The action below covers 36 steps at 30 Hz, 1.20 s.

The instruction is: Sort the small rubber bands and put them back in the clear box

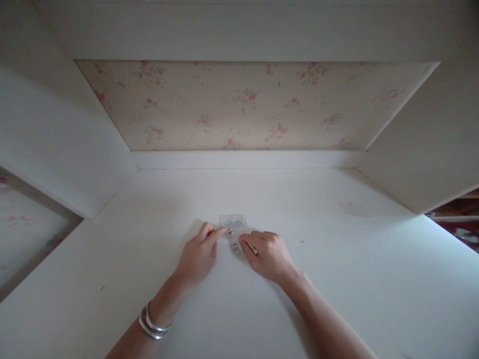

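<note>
A small clear plastic packet [232, 221] with pale round shapes in it lies on the white desk [337, 279], just beyond my fingers. My left hand [198, 255], with silver bangles at the wrist, stretches its index finger onto the packet's near edge. My right hand [266, 254] is curled beside it, fingertips pinching a small clear piece [235, 248] between the two hands. Both hands rest on the desktop, close together.
The desk sits in a white alcove with a floral wallpaper back panel [254, 104] and white side walls. A faint clear square [354, 208] lies flat at the right. A shelf with a dish [467, 234] shows at the far right edge.
</note>
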Each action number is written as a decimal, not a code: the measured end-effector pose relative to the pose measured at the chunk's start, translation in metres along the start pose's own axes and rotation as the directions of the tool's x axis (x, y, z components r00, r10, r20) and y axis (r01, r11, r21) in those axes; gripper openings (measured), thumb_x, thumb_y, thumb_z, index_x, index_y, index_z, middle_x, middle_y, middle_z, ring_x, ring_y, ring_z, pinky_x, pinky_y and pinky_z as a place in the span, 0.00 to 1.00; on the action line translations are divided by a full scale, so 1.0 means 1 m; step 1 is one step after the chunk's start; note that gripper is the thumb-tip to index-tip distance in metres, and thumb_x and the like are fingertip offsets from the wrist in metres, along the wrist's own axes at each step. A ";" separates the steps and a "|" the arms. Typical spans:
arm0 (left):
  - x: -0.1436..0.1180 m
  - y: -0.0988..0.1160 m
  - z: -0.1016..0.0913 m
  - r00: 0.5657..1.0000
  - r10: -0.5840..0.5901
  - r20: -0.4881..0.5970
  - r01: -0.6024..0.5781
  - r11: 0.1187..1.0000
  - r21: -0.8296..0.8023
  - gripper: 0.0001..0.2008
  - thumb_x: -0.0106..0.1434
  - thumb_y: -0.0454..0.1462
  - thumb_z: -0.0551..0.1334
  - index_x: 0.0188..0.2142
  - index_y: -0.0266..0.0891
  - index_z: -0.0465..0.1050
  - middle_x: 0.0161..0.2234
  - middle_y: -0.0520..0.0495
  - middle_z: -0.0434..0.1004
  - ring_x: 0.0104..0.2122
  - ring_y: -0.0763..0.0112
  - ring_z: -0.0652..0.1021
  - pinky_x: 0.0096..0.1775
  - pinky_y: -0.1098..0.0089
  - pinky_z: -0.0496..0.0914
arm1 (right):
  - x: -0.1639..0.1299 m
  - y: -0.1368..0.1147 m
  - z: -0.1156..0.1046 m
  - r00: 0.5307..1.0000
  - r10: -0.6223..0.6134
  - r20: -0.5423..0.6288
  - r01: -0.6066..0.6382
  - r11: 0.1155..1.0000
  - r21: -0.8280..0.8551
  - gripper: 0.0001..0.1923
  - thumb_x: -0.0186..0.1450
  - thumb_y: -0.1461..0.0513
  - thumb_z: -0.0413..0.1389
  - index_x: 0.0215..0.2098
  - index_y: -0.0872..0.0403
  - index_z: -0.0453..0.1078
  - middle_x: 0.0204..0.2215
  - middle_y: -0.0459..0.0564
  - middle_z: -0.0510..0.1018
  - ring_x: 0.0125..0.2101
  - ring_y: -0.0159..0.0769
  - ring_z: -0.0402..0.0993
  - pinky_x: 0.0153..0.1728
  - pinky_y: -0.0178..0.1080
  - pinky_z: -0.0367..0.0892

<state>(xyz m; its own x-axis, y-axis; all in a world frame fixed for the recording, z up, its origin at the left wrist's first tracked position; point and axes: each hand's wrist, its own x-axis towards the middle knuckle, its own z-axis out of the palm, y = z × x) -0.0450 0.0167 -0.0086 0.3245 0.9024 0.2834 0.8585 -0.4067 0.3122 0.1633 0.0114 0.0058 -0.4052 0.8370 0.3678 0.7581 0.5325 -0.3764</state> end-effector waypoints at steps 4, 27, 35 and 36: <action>-0.002 -0.003 -0.005 0.995 -0.025 -0.096 0.025 1.000 -0.001 0.14 0.65 0.32 0.51 0.46 0.43 0.71 0.34 0.50 0.67 0.28 0.77 0.72 0.32 0.76 0.67 | 0.000 -0.003 0.000 0.994 -0.071 0.079 0.077 0.994 -0.082 0.14 0.66 0.61 0.49 0.28 0.50 0.74 0.22 0.44 0.72 0.23 0.28 0.64 0.29 0.35 0.53; -0.006 0.008 0.000 0.991 0.096 0.098 -0.094 0.995 -0.032 0.14 0.64 0.31 0.52 0.41 0.45 0.74 0.36 0.51 0.76 0.32 0.72 0.77 0.35 0.73 0.71 | 0.011 0.025 0.013 0.933 0.227 -0.280 -0.190 0.970 0.154 0.14 0.69 0.62 0.45 0.42 0.51 0.73 0.31 0.49 0.70 0.30 0.33 0.67 0.33 0.36 0.62; -0.005 0.008 0.002 0.986 0.091 0.138 -0.089 0.996 -0.025 0.14 0.64 0.31 0.52 0.42 0.47 0.73 0.37 0.51 0.76 0.33 0.70 0.78 0.34 0.71 0.71 | 0.014 0.034 0.023 0.947 0.203 -0.250 -0.174 0.976 0.133 0.13 0.68 0.60 0.48 0.41 0.48 0.75 0.28 0.47 0.65 0.28 0.32 0.64 0.31 0.34 0.62; -0.005 0.008 0.002 0.985 0.093 0.142 -0.091 0.996 -0.025 0.14 0.64 0.31 0.52 0.42 0.47 0.73 0.37 0.52 0.76 0.33 0.70 0.77 0.34 0.71 0.71 | 0.015 0.034 0.023 0.947 0.204 -0.247 -0.176 0.976 0.130 0.13 0.68 0.60 0.48 0.41 0.48 0.75 0.28 0.47 0.65 0.28 0.32 0.64 0.31 0.34 0.62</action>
<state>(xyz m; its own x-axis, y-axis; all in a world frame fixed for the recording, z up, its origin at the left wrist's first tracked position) -0.0391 0.0087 -0.0091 0.4563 0.8716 0.1793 0.8153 -0.4903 0.3080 0.1716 0.0448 -0.0211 -0.1030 0.8705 0.4813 0.7445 0.3884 -0.5430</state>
